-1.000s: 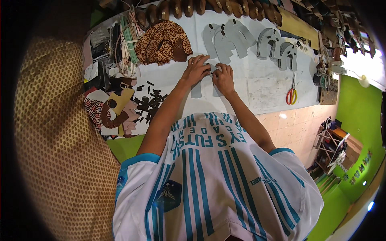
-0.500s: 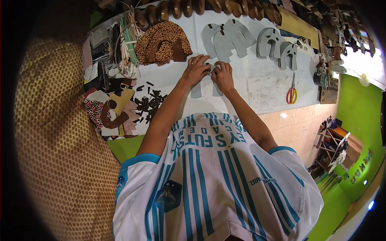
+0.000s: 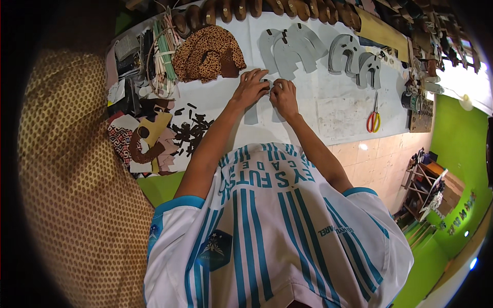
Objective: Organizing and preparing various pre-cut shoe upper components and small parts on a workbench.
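Note:
A grey U-shaped cut piece lies on the white table in front of me, its two legs pointing toward my body. My left hand is over its curved top, fingers bent and closed on the piece near the middle. From the other side my right hand pinches the same spot, its fingertips almost touching those of the left. A dark bit shows between the fingertips, but the fingers hide most of it. Several small black strips are scattered to the left of my left forearm.
Leopard-patterned curved pieces lie at the far left, beside bundled strips and scraps. More grey U-shaped pieces, some with dark tabs, lie beyond my hands. Scissors rest at the right; brown shoe lasts line the back.
Both hands stay at the top of the grey piece with only slight finger movement. Nothing else has visibly moved.

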A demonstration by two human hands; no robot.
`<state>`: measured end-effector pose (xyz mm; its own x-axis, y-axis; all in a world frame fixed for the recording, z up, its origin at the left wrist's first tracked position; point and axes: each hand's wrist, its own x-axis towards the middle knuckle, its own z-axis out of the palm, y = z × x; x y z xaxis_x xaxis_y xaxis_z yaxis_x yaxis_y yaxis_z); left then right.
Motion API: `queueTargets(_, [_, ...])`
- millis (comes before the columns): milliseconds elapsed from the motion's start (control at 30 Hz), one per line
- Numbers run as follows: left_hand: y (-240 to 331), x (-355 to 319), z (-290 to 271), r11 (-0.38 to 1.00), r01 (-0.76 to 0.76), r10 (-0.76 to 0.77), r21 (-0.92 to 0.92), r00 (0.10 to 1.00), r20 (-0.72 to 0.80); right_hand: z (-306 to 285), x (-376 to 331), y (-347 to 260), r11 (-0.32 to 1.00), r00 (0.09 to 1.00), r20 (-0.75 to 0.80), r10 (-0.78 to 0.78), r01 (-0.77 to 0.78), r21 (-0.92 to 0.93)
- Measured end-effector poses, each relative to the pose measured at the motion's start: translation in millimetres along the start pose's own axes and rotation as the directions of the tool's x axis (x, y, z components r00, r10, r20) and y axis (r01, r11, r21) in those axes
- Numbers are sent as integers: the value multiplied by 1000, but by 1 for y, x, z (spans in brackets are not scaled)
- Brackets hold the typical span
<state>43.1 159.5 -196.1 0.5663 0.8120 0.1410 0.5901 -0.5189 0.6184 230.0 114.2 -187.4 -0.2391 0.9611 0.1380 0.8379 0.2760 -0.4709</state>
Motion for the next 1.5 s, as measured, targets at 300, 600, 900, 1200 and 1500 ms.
queueTargets(300, [-1,0,0,1000,-4,4,-1,1000,11,-14,-3,2,999,999,-9,49,-49,19])
queueTargets(600, [1,0,0,1000,-5,4,20,1000,30,-2,1,8,999,1000,25,13,-12,-43])
queueTargets(900, [1,-1,1,1000,-6,6,24,1000,12,-9,1,9,1000,999,30,26,-26,-13])
queueTargets(1200, [1,1,0,1000,-14,14,20,1000,18,-4,1,10,1000,998,54,-16,17,-26])
queueTargets(1500, [-1,-1,2,1000,-12,11,19,1000,5,-6,4,4,999,998,50,29,-27,-40])
